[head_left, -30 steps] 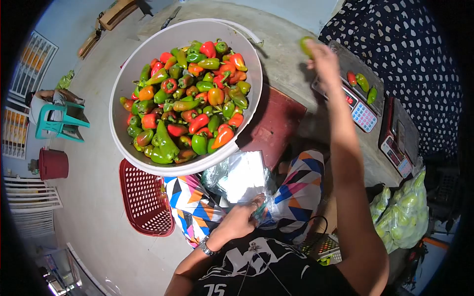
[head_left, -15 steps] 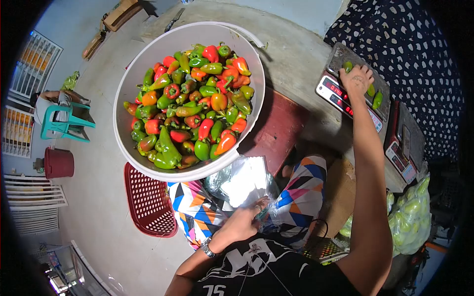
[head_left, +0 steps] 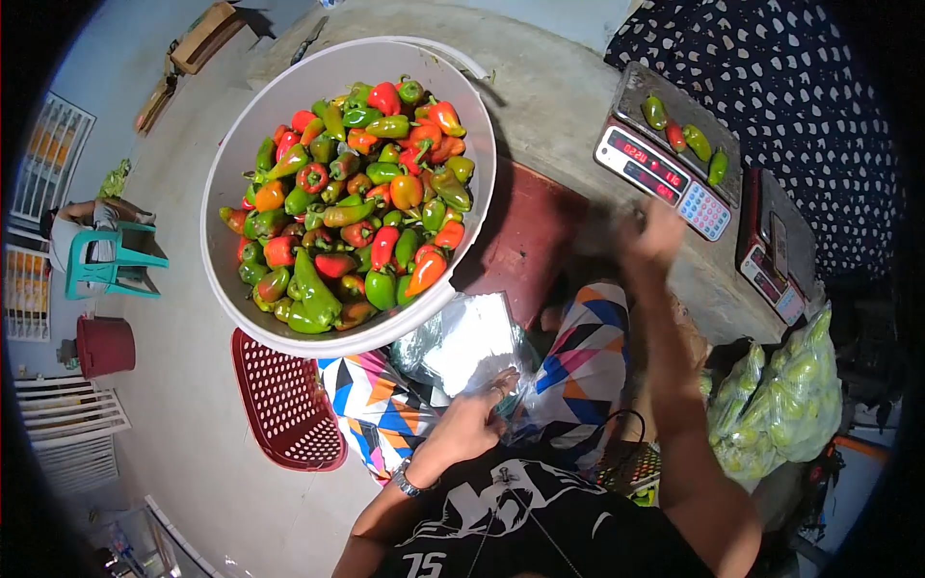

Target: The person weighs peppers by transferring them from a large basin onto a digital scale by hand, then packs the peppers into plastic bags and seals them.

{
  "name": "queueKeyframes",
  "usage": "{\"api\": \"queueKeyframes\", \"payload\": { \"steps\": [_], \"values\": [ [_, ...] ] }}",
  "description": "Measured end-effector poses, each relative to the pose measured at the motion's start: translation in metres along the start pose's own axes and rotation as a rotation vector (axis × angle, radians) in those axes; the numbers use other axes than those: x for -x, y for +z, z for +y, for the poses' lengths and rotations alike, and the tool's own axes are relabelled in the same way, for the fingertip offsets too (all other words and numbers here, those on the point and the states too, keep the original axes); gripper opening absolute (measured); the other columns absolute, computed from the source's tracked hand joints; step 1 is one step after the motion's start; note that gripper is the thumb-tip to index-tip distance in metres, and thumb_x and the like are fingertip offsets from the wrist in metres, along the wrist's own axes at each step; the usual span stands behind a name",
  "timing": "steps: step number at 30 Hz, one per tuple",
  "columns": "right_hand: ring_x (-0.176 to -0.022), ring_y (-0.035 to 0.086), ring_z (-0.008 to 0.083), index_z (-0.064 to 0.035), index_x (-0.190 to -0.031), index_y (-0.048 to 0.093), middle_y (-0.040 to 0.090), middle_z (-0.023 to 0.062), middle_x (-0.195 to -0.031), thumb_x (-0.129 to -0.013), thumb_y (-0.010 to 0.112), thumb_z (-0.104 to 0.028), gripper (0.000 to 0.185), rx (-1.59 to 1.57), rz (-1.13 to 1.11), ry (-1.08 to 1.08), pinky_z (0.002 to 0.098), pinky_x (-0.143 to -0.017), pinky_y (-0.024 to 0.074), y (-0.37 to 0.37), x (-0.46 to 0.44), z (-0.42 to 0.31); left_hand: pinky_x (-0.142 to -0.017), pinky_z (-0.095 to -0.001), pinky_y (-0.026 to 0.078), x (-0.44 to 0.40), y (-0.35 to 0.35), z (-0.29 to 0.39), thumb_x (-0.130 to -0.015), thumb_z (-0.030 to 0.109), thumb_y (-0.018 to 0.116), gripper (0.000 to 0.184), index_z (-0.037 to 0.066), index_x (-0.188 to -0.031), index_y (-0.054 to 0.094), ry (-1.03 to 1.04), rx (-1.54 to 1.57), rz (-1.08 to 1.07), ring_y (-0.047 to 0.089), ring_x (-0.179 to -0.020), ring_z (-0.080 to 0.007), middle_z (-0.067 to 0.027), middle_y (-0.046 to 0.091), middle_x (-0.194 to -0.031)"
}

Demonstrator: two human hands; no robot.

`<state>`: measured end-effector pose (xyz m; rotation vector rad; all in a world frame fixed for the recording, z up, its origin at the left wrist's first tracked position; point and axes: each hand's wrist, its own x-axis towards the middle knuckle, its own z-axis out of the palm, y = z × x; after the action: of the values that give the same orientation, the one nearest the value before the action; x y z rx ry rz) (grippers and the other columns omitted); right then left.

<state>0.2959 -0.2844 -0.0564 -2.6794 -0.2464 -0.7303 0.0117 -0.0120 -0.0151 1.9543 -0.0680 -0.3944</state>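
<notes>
My left hand (head_left: 467,424), with a watch at the wrist, is closed on a clear plastic bag (head_left: 518,397) over my lap. A stack of shiny clear plastic bags (head_left: 469,337) lies just beyond it. My right hand (head_left: 655,236) is smeared by motion in front of the digital scale (head_left: 708,210), and its fingers cannot be made out. On the scale's plate rest several peppers: a green one (head_left: 654,112), a red one (head_left: 674,137) and more green ones (head_left: 697,143). Red, orange and green peppers (head_left: 361,212) fill much of a large white tub (head_left: 226,279).
A second scale (head_left: 771,270) stands right of the first on the concrete ledge. Bagged green produce (head_left: 795,395) sits below it. A perforated red basket (head_left: 279,405) is on the floor by my legs. At far left, a person sits near a teal chair (head_left: 111,255).
My right hand has drawn back from the scale plate toward me, leaving the peppers there uncovered. My left hand stays at the plastic bag. The view has shifted slightly.
</notes>
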Motion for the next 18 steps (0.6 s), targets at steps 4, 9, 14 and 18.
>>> {"api": "queueKeyframes", "payload": {
  "steps": [4,9,14,18],
  "values": [
    [-0.121,0.054,0.0446,-0.0008,-0.111,0.069,0.060,0.0215,-0.123,-0.078,0.078,-0.039,0.051,0.180,-0.571,-0.049,0.0587,-0.110,0.0391,-0.025,0.107,-0.077,-0.070,-0.0426,0.053,0.006,-0.006,0.010,-0.074,-0.004,0.068,0.073,0.007,-0.145,0.056,-0.032,-0.036,-0.042,0.068,-0.073,-0.0359,-0.0256,0.070,-0.104],
    [-0.112,0.059,0.0374,-0.0048,-0.100,0.071,0.066,0.0168,-0.111,-0.079,0.075,-0.036,0.038,0.247,-0.616,-0.044,0.0548,-0.101,0.0429,-0.013,0.106,-0.063,-0.069,-0.0418,0.053,0.004,-0.002,0.012,-0.074,-0.004,0.069,0.072,0.008,-0.144,0.058,-0.014,-0.031,-0.028,0.068,-0.071,-0.0337,-0.0247,0.069,-0.095],
    [-0.098,0.062,0.0331,-0.0082,-0.088,0.067,0.067,0.0116,-0.091,-0.081,0.074,-0.027,0.022,0.110,-0.435,-0.071,0.0501,-0.090,0.0451,0.004,0.111,-0.048,-0.068,-0.0413,0.053,0.007,0.001,0.017,-0.073,-0.003,0.070,0.068,0.007,-0.140,0.061,-0.005,0.033,-0.004,0.066,-0.068,-0.0320,-0.0235,0.067,-0.085],
    [-0.090,0.063,0.0355,-0.0077,-0.087,0.066,0.067,0.0125,-0.087,-0.083,0.074,-0.022,0.016,0.055,-0.275,-0.110,0.0478,-0.086,0.0471,0.010,0.120,-0.043,-0.067,-0.0401,0.053,0.010,0.003,0.016,-0.073,-0.005,0.069,0.069,0.008,-0.141,0.061,0.037,-0.016,-0.004,0.066,-0.068,-0.0317,-0.0235,0.069,-0.090]
  ]
}}
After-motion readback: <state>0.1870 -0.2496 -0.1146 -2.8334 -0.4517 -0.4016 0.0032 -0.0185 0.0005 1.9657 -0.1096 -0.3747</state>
